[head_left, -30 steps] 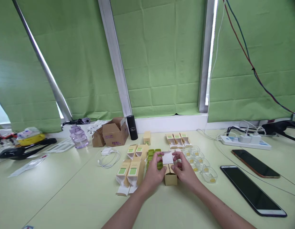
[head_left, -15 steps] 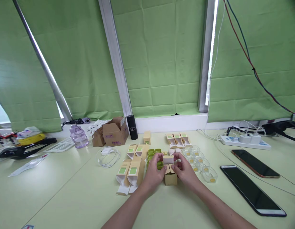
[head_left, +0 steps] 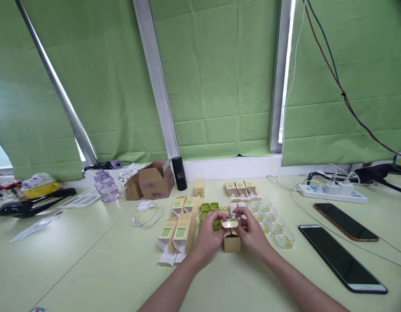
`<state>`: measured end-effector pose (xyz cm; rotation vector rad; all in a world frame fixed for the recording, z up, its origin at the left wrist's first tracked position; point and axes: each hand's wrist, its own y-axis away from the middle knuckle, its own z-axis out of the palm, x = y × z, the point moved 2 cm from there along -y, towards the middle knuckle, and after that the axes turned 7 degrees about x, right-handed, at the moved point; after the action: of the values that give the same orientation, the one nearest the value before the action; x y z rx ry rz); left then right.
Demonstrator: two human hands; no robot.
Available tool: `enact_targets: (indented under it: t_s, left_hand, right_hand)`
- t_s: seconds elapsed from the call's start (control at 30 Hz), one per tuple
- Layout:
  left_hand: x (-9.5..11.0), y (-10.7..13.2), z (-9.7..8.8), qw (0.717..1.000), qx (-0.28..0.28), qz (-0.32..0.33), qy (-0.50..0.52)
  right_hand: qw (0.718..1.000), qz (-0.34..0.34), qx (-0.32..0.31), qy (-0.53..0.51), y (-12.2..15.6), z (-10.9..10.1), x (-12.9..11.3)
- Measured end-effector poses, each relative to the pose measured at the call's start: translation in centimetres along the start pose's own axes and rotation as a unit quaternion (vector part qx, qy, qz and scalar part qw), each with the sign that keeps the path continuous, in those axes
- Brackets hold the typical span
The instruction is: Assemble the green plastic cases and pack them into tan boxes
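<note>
A small tan cardboard box (head_left: pixel 232 245) lies on the table in front of me, its end flap raised and curved. My left hand (head_left: pixel 211 233) is closed on the flap's left side, with thumb and fingers at the edge. From the other side my right hand (head_left: pixel 251 230) pinches the flap and touches the box's right edge. Green square cups (head_left: pixel 205 206) are partly hidden behind my left hand. Pale pink blocks (head_left: pixel 233 206) sit just beyond the fingertips. Clear plastic cups with yellow centres (head_left: pixel 284 237) stand to the right of my right hand.
More tan boxes (head_left: pixel 184 229) with green labels lie open to the left, others (head_left: pixel 242 190) at the back. A white charger cable (head_left: pixel 148 214), a brown carton (head_left: pixel 156 180) and a black cylinder (head_left: pixel 179 173) are further left. Two phones (head_left: pixel 341 258) and a power strip (head_left: pixel 333 193) occupy the right.
The box's flap has tilted down toward the opening, from standing upright to a flatter curve. My fingers have shifted slightly with it.
</note>
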<state>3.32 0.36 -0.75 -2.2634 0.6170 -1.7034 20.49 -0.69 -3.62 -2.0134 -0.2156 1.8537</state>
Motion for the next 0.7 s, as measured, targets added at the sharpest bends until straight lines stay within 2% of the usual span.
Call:
enact_targets:
  t_s: [0.1, 0.17, 0.3, 0.43, 0.57, 0.7]
  left_hand:
    - [-0.1, 0.0, 0.0, 1.0, 0.001, -0.002, 0.009]
    - [-0.1, -0.1, 0.0, 1.0, 0.0, -0.005, 0.013]
    - [-0.1, -0.1, 0.1, 1.0, 0.0, -0.007, 0.016]
    - [0.0, -0.1, 0.0, 1.0, 0.0, 0.004, 0.01]
    - [0.5, -0.2, -0.6, 0.998, -0.004, 0.056, -0.041]
    - [1.8, -0.1, -1.7, 0.982, -0.004, 0.147, -0.116]
  right_hand:
    - [1.0, -0.026, 0.002, -0.009, 0.1, -0.3, -0.4]
    - [0.998, -0.066, 0.01, -0.006, 0.2, -0.7, -0.8]
    - [0.988, -0.151, 0.013, 0.023, 0.4, -1.2, -1.8]
    - [0.978, -0.197, -0.001, 0.065, 0.5, -1.3, -2.4]
    - [0.973, -0.205, -0.011, 0.104, 0.6, -1.4, -2.4]
    - [0.967, -0.218, -0.023, 0.129, 0.7, -1.6, -2.4]
